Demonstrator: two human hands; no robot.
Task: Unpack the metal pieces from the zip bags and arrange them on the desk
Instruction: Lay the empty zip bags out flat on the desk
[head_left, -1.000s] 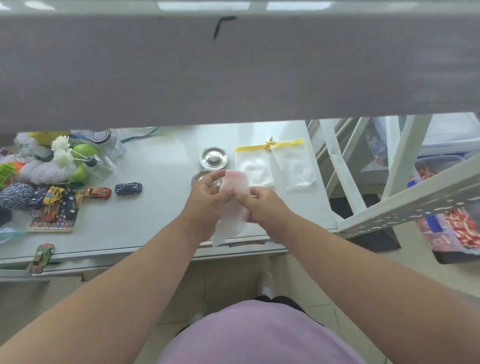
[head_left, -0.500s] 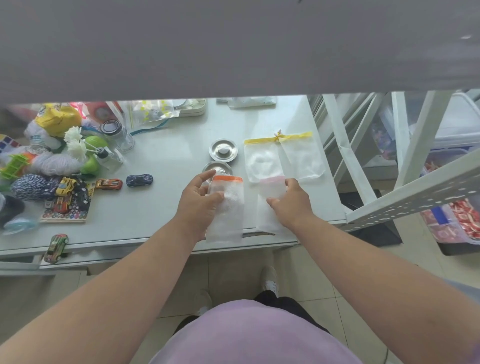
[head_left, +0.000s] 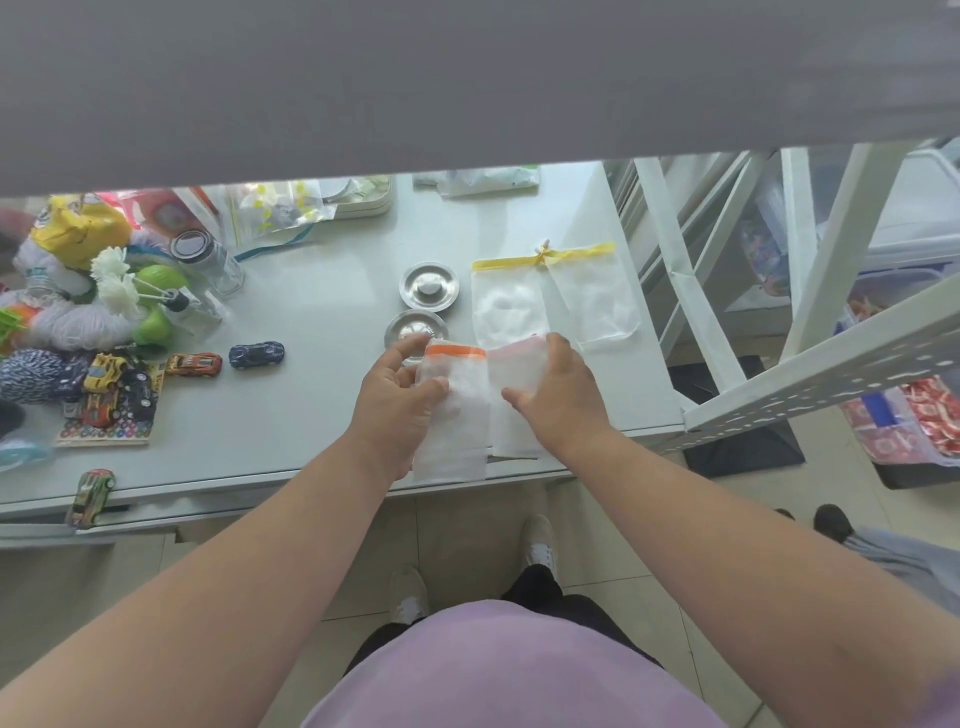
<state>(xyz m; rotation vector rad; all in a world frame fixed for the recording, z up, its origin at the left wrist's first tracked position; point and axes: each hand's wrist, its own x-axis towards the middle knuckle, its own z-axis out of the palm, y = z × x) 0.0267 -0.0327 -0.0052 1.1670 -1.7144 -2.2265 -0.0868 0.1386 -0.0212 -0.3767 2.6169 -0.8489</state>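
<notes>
My left hand (head_left: 397, 402) grips a clear zip bag with an orange strip (head_left: 454, 410) near the desk's front edge. Beside it on the right, my right hand (head_left: 558, 397) holds a bag with a pink strip (head_left: 514, 376) down on the desk. Two round metal pieces lie just behind my left hand: the farther one (head_left: 429, 280) and the nearer one (head_left: 415, 329), partly hidden by my fingers. Two flat bags with yellow strips (head_left: 506, 306) (head_left: 597, 296) lie at the back right. What the held bags contain cannot be made out.
Toy cars (head_left: 257, 354), yarn balls (head_left: 31, 371), a glass jar (head_left: 208, 260) and artificial flowers crowd the desk's (head_left: 311, 405) left side. A white metal rack (head_left: 810, 374) stands right of the desk, with a bin of red packets (head_left: 930, 421). A grey shelf (head_left: 467, 78) overhangs the back.
One second ago both hands held the bags together in front of me. They have since parted: the pink-strip bag went right and down onto the desk, the orange-strip bag stays in my left hand.
</notes>
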